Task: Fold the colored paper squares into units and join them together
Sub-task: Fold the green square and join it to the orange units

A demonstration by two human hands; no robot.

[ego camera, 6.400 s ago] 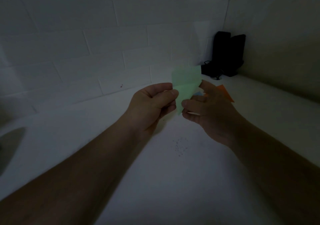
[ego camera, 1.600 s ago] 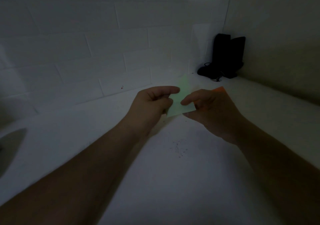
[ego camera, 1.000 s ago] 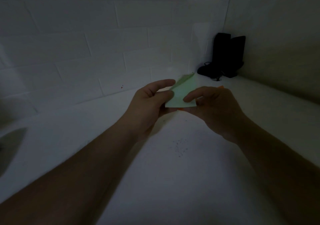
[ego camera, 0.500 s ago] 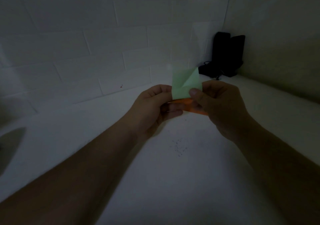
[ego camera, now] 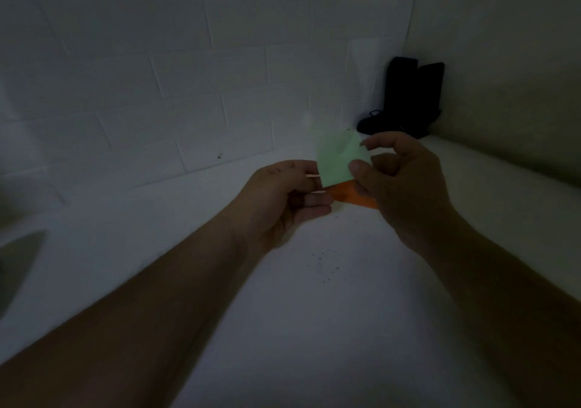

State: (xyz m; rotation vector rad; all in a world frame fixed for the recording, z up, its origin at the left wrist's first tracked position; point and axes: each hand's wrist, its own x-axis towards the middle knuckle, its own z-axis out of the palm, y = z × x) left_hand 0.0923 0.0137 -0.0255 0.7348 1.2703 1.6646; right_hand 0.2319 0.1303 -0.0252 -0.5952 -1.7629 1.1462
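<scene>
**Green and orange paper held between two hands above the white bench**

The pale green folded paper piece (ego camera: 338,161) is in the air above the bench, a little above the middle of the view, between the two hands. It stands nearly upright and its upper edge is blurred. Directly under it, at 6 o'clock, the orange folded paper piece (ego camera: 352,196) touches its lower edge and goes down toward 4 o'clock. Whether the two pieces are already joined, I cannot tell.

The left hand (ego camera: 283,200) is at 9 o'clock from the green paper. Its grip is narrow: the curled fingers and the thumb pinch the left lower corner, where the green and orange papers meet. The right hand (ego camera: 405,187) is at 3 o'clock. Its thumb presses on the right lower part of the green paper, and its forefinger is curved over the right upper corner, so this grip holds the papers as well. The right end of the orange paper is hidden behind this hand.

Under the hands lies the white bench (ego camera: 314,329), with a group of small dark specks (ego camera: 325,266) at 6 o'clock from the papers. Behind is a white brick-pattern wall (ego camera: 188,77). In the corner, at 1 o'clock, stands a black upright object with a cable (ego camera: 408,96); the light is too dim to tell what it is.
</scene>
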